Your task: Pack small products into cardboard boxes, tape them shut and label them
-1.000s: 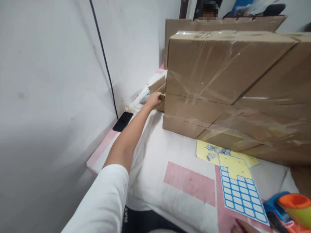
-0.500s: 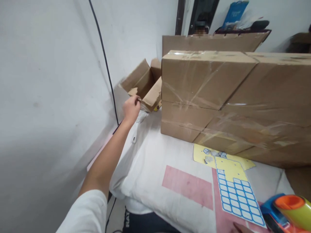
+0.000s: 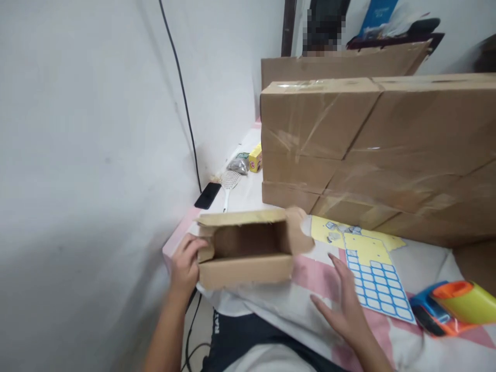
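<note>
Moved since a second ago: small open cardboard box, then tucked at the left end of the large taped carton, now sits in front of that carton on the person's side, open mouth towards them. Left hand grip: fingers curled round the box's left end flap. Right hand spread flat, holding nothing, just right of the box, apart from it. Box now lies between both hands. Label sheet at the carton's foot.

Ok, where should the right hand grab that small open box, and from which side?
Probably the right end wall, just below the splayed flap, coming in from the right. The small open box is open on top, the left hand grips its left end, and the right hand hovers open on that side.
</note>
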A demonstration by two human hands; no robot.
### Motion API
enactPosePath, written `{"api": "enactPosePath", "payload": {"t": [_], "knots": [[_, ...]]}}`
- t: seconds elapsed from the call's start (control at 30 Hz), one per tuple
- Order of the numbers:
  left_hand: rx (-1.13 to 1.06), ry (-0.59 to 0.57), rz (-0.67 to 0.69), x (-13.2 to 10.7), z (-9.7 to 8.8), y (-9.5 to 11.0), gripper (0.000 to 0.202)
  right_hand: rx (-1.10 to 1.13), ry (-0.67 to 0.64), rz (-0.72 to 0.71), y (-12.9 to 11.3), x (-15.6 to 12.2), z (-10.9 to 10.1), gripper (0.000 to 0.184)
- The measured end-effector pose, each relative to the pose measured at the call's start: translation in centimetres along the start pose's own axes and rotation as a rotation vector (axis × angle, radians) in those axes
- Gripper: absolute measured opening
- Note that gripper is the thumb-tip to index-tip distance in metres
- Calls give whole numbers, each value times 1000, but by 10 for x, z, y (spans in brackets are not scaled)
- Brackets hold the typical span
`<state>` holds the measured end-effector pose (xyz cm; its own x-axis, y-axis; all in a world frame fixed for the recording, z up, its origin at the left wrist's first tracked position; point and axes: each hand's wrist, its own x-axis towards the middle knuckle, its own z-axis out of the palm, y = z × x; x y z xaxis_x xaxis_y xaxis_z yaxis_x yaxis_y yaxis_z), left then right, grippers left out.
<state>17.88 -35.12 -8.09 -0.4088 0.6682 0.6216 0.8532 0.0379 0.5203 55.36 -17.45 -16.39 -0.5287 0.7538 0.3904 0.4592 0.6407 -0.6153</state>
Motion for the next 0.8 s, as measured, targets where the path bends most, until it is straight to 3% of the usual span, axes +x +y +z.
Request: {"api": "enactPosePath", "payload": {"t": [0.07, 0.13, 0.2, 0.27, 0.33, 0.43, 0.6, 0.7, 0.8], "knots": [[-140, -149, -53, -13, 13, 20, 25, 181, -266, 2, -4, 13, 16, 98], [-234, -285, -136, -19, 28, 36, 29, 346, -381, 108, 6, 16, 32, 91], [-289, -418, -239, -18, 38, 49, 33, 432, -281, 245, 18, 14, 41, 84], [-299, -526, -315, -11, 41, 59, 31, 432, -121, 295, 25, 13, 42, 87], [-209, -608, -353, 1, 43, 70, 24, 385, -57, 213, 22, 14, 36, 100], [101, -697, -383, 23, 53, 93, 44, 287, -45, 58, 9, 16, 26, 118], [569, -782, -394, 55, 90, 123, 53, 233, -45, 93, 16, -1, 45, 131], [575, -809, -385, 68, 97, 119, 43, 267, -7, 170, 34, -15, 67, 124], [442, -724, -391, 75, 94, 108, 35, 308, 37, 260, 41, -23, 79, 118]]}}
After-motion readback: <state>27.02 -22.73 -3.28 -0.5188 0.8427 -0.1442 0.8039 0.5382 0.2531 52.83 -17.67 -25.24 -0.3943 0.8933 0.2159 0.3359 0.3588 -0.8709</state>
